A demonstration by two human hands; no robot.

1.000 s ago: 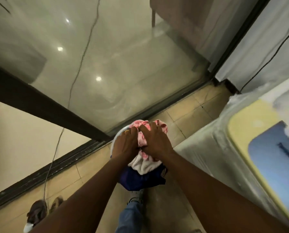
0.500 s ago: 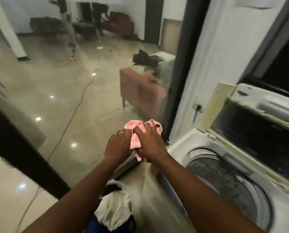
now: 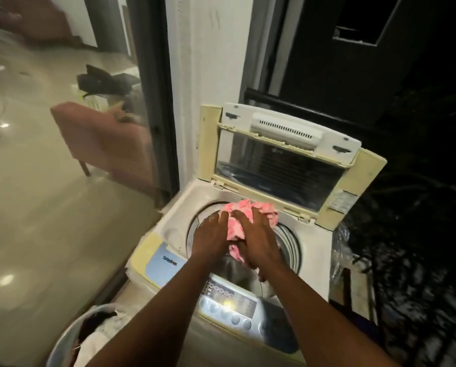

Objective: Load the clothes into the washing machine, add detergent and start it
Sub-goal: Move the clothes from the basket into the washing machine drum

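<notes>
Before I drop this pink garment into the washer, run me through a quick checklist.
1. Lid raised clear of the opening: ok.
2. Pink garment above the drum: ok.
3. Left hand and right hand both gripping it: ok.
4. Drum free of stray items: cannot tell, hands hide it.
5. Basket emptied: not ok, clothes remain inside.

Dim, uneven light is covering the scene. Ceiling lamps are glaring as white spots on the floor (image 3: 36, 221). The right side is falling into darkness. Motion blur is softening the washer (image 3: 173, 229) and frame edges; wide-angle distortion is bending verticals.
</notes>
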